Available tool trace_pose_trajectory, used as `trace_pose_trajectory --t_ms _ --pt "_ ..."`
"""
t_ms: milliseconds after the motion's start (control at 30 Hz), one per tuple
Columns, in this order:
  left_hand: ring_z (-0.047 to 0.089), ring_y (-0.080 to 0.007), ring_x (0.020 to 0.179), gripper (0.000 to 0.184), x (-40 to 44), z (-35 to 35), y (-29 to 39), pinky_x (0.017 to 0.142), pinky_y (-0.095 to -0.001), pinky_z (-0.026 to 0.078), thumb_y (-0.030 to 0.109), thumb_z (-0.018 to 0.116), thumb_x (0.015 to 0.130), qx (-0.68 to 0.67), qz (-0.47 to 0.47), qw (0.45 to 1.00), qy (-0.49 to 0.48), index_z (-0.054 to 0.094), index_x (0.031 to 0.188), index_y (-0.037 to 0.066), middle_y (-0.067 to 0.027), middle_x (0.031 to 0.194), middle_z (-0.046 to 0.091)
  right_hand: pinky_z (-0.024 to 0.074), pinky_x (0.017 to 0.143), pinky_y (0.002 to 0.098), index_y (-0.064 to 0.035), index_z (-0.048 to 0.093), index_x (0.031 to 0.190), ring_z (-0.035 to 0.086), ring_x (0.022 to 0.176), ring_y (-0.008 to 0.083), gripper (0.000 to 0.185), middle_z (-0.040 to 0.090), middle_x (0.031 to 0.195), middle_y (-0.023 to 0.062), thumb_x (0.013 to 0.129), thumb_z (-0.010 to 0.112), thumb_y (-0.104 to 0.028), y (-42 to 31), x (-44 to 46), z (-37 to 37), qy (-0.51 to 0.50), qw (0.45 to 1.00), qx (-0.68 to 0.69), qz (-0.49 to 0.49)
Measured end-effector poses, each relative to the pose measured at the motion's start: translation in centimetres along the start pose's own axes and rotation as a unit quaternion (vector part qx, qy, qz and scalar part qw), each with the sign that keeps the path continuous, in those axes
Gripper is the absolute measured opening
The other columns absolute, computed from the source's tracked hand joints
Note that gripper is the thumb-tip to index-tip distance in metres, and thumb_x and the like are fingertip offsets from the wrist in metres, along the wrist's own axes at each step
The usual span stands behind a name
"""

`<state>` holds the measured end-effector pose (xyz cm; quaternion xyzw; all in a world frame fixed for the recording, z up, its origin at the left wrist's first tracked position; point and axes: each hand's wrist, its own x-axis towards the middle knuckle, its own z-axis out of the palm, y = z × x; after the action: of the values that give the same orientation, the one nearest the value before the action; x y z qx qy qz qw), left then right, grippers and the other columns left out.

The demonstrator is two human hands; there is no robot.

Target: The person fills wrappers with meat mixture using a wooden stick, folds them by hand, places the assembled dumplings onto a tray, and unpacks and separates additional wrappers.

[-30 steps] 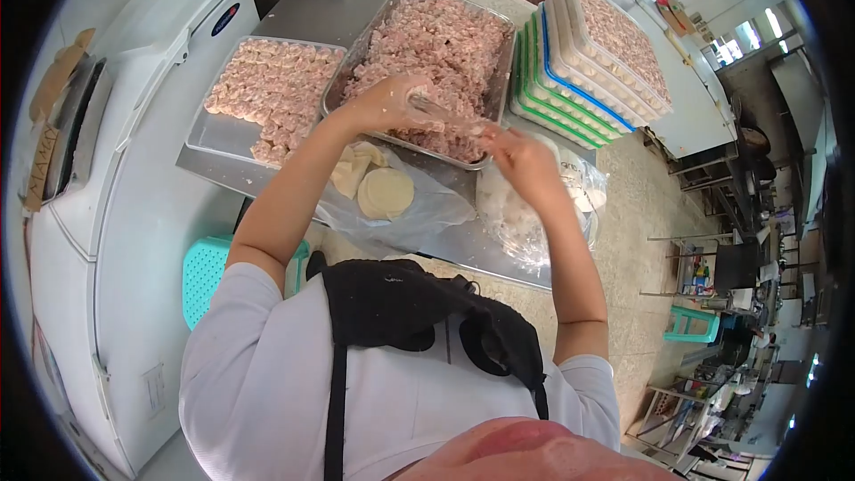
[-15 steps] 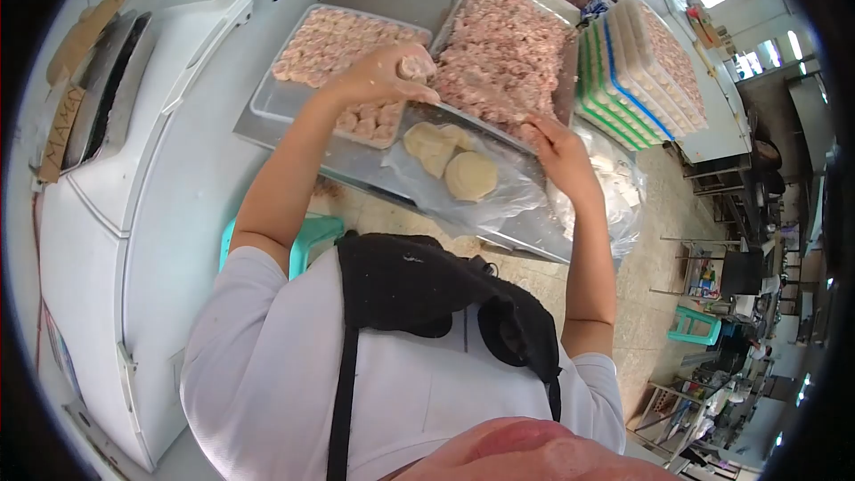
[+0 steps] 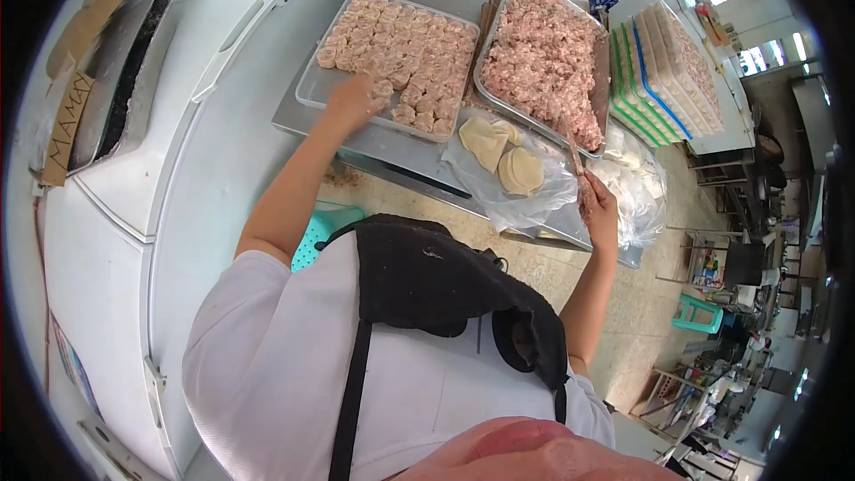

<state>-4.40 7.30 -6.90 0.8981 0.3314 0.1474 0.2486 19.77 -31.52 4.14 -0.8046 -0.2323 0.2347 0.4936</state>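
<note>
My left hand [image 3: 358, 100] is over the near left part of a plastic tray [image 3: 312, 93] filled with rows of meat dumplings [image 3: 401, 44]. Its fingers are closed round a dumpling at the end of a row. On the right, my right hand [image 3: 598, 199] grips a thin spatula [image 3: 574, 150] smeared with meat, its tip at the near corner of a metal pan [image 3: 492, 93] of minced meat [image 3: 543, 49]. Between my hands, round dough wrappers [image 3: 521, 171] lie on a clear plastic sheet [image 3: 534, 207].
Stacked trays with green and blue rims [image 3: 663, 76] stand right of the pan. A plastic bag [image 3: 637, 191] lies at the table's right end. White freezers [image 3: 232, 107] stand left, with a turquoise stool [image 3: 312, 236] below the table.
My left hand has moved from the meat pan to the dumpling tray with a dumpling. My right hand has drawn back toward the near right with the spatula. The view has shifted.
</note>
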Motion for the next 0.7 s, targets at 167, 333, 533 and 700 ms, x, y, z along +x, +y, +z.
trace_pose_trajectory --t_ms 167,333,533,700 --pt "0.058 -0.0384 0.102 0.080 1.8 2.4 -0.4 0.085 -0.0454 0.047 0.024 0.070 0.077 0.037 -0.023 0.997 -0.069 0.030 0.143 0.007 -0.0235 0.114 0.060 0.0264 0.044 0.0175 -0.0003 0.061 0.116 0.036 0.051 0.0007 0.029 0.046 0.065 -0.0074 0.096 0.056 -0.021 1.0 -0.6 0.5 0.011 1.000 -0.012 -0.004" --pt "0.058 -0.0396 0.099 0.041 2.1 3.8 -0.8 0.084 -0.0455 0.047 0.018 0.070 0.076 -0.024 0.077 0.996 0.047 0.055 0.108 -0.003 -0.0246 0.104 0.060 0.0262 0.046 0.0169 -0.0010 0.059 0.118 0.035 0.053 0.0007 0.029 0.044 0.066 -0.0086 0.097 0.056 -0.020 1.7 0.5 0.6 0.007 1.000 0.021 -0.012" --pt "0.057 -0.0395 0.101 0.055 0.6 1.7 0.6 0.086 -0.0461 0.046 0.009 0.063 0.076 -0.056 0.033 0.997 0.030 0.046 0.128 0.002 -0.0250 0.107 0.059 0.0336 0.055 0.0186 -0.0021 0.059 0.120 0.041 0.063 0.0013 0.028 0.049 0.076 -0.0069 0.095 0.056 -0.016 0.6 3.4 -1.8 -0.027 0.996 -0.058 -0.067" --pt "0.057 -0.0398 0.100 0.058 1.1 3.7 0.9 0.087 -0.0466 0.046 0.008 0.056 0.078 -0.020 0.068 0.994 0.085 0.043 0.135 0.006 -0.0250 0.107 0.059 0.0470 0.069 0.0375 -0.0037 0.064 0.112 0.061 0.077 0.0273 0.027 0.064 0.086 0.0124 0.093 0.057 -0.022 0.5 7.8 -6.6 -0.009 0.923 -0.338 -0.186"
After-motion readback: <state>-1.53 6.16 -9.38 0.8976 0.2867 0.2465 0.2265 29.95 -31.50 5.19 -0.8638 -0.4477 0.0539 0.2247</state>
